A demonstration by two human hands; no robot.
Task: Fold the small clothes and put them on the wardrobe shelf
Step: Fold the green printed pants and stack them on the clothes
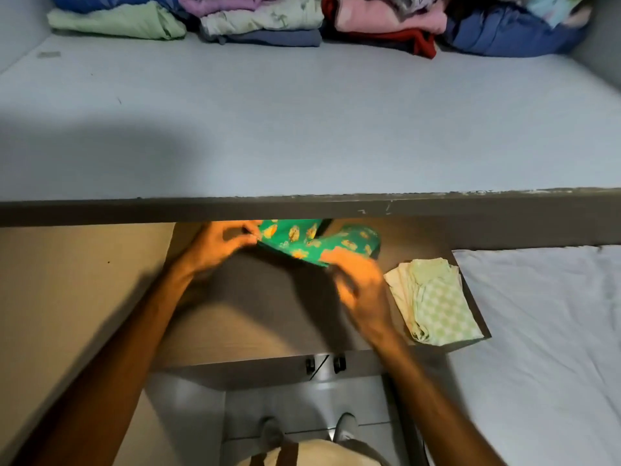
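A small green garment (312, 242) with yellow prints lies on a lower brown shelf (255, 317), its far part hidden under the edge of the grey-blue shelf (302, 129) above. My left hand (215, 245) pinches its left edge. My right hand (359, 284) grips its near right edge and looks blurred. A folded pale green checked garment (437, 301) rests on the same lower shelf, to the right of my right hand.
Several folded clothes sit stacked at the back of the upper shelf: pale green (117, 21), lilac and blue (262, 21), pink and red (386, 21), dark blue (510, 35). A white sheet (544, 331) lies at right. My feet (309, 432) stand on a tiled floor.
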